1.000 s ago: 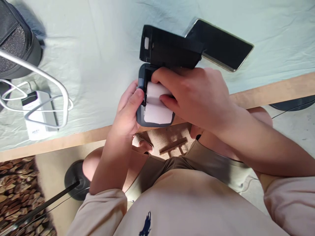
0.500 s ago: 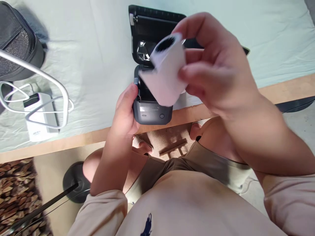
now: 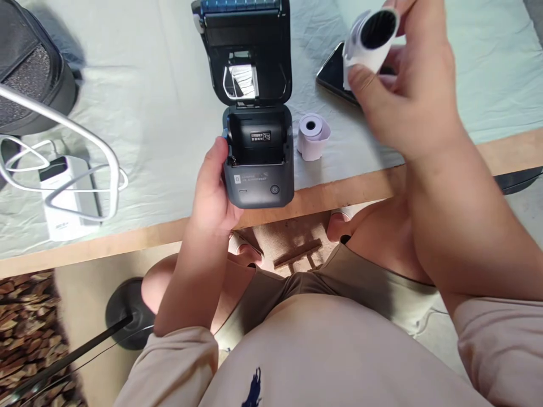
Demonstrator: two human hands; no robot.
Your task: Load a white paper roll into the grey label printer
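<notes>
A dark portable label printer [image 3: 259,189] sits at the table's front edge with its lid [image 3: 248,51] swung up and its paper bay bare. My left hand [image 3: 214,192] grips the printer's left side, thumb at the bay's rim. Up to the right, my right hand [image 3: 407,85] pinches a white paper roll [image 3: 360,53] with a wide dark core, a loose end hanging from it. Beneath that roll lies a black smartphone [image 3: 335,76], partly covered by the hand. A smaller white paper roll [image 3: 313,138] stands upright just right of the printer.
A white power bank [image 3: 70,203] with a looped white cable [image 3: 112,175] lies on the left of the pale tablecloth [image 3: 161,102]. Behind it is a black case [image 3: 38,73]. The table's wooden edge [image 3: 139,234] runs in front. A black stand base [image 3: 127,311] is on the floor.
My right hand has carried the wide-core roll from over the printer to the upper right. The bay and the smaller roll now show. The printer's lid is tilted more upright.
</notes>
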